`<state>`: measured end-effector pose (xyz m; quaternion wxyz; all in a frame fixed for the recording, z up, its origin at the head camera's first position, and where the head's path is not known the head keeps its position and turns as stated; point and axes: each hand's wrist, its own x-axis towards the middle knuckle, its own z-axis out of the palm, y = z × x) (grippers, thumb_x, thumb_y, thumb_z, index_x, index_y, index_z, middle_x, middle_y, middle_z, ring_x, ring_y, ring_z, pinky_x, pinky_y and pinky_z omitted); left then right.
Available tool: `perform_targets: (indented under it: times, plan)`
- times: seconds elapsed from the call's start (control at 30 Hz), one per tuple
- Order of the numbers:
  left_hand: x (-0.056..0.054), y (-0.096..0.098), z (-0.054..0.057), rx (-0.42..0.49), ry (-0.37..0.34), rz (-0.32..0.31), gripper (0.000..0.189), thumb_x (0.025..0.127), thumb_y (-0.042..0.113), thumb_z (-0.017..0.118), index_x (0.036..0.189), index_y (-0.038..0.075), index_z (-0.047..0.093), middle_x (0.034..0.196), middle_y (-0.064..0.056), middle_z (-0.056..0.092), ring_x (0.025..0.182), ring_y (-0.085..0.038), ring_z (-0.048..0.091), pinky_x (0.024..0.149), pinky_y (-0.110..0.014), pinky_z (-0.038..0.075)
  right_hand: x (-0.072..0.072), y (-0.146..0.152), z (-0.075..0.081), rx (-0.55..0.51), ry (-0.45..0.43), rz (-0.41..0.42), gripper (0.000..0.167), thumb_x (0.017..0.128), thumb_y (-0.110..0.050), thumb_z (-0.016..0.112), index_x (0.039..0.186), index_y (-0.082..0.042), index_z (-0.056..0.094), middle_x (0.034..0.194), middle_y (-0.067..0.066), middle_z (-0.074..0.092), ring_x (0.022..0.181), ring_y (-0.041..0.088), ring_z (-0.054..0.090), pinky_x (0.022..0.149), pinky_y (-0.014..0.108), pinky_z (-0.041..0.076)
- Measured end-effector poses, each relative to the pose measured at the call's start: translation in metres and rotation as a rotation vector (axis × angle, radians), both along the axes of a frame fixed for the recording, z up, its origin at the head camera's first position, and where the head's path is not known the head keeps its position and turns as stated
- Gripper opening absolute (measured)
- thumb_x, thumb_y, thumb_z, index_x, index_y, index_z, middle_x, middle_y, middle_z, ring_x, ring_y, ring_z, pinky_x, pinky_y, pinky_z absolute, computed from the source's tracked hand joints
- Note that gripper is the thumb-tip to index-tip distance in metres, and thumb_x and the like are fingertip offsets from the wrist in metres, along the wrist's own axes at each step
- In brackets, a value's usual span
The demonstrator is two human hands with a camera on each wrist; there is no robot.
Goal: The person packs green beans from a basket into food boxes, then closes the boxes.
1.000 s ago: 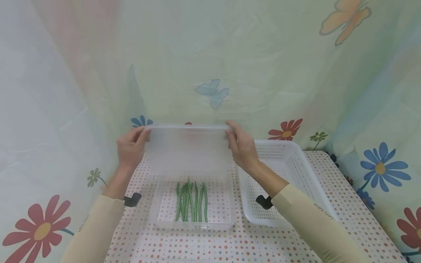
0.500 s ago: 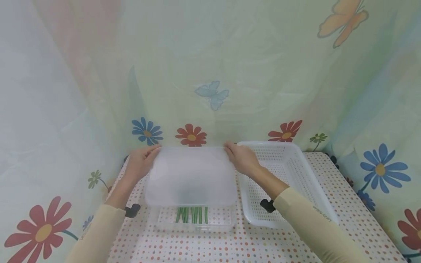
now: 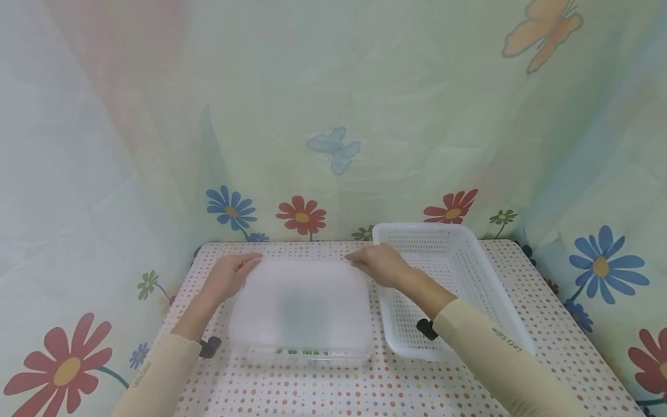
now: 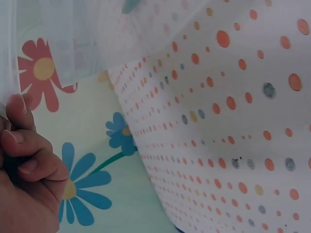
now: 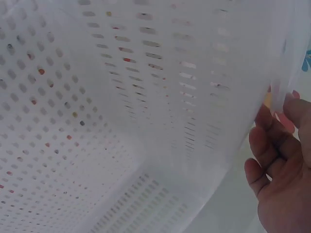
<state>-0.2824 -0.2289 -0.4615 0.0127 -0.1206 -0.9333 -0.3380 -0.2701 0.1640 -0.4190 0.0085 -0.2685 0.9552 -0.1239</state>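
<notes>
A frosted white lid [image 3: 302, 301] lies over a clear plastic container [image 3: 312, 362] on the table, its far edge held slightly raised. Through the container's front wall show the ends of several green beans [image 3: 302, 351]; the lid hides the rest. My left hand [image 3: 229, 277] pinches the lid's far left corner, and the left wrist view shows its fingers [image 4: 36, 145] curled at the edge. At the far right corner my right hand [image 3: 380, 263] pinches the lid, beside the white basket's wall; the right wrist view shows its fingers [image 5: 272, 141] on the lid's rim.
A white perforated basket [image 3: 490, 289] stands right of the container, under my right forearm. The dotted tablecloth [image 3: 417, 394] covers the table, and a flowered curtain [image 3: 417, 116] hangs behind and on both sides.
The lid has come down from nearly upright to lie over the container, covering the beans. Both hands have lowered with it, keeping their grip on its far corners.
</notes>
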Motion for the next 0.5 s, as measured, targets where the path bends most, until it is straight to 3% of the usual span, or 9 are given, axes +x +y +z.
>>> perform_targets:
  times: [0.23, 0.5]
  plan:
    - [0.001, 0.001, -0.01, -0.058, -0.043, -0.011, 0.045, 0.11, 0.043, 0.051, 0.142, 0.015, 0.065, 0.148, -0.008, 0.063, 0.142, -0.035, 0.054, 0.117, -0.055, 0.046, -0.001, 0.001, -0.01, 0.041, -0.029, 0.024, 0.025, 0.106, -0.022, 0.061, 0.124, -0.015, 0.077, 0.121, 0.002, 0.078, 0.116, 0.026, 0.073, 0.108, 0.052, 0.054]
    - [0.001, 0.001, -0.025, -0.147, -0.005, -0.027, 0.049, 0.111, 0.045, 0.046, 0.141, 0.011, 0.065, 0.145, -0.011, 0.064, 0.139, -0.037, 0.057, 0.118, -0.056, 0.045, 0.0, -0.002, -0.016, 0.09, 0.007, 0.008, 0.024, 0.104, -0.021, 0.063, 0.123, -0.016, 0.077, 0.118, 0.0, 0.079, 0.108, 0.024, 0.071, 0.095, 0.044, 0.048]
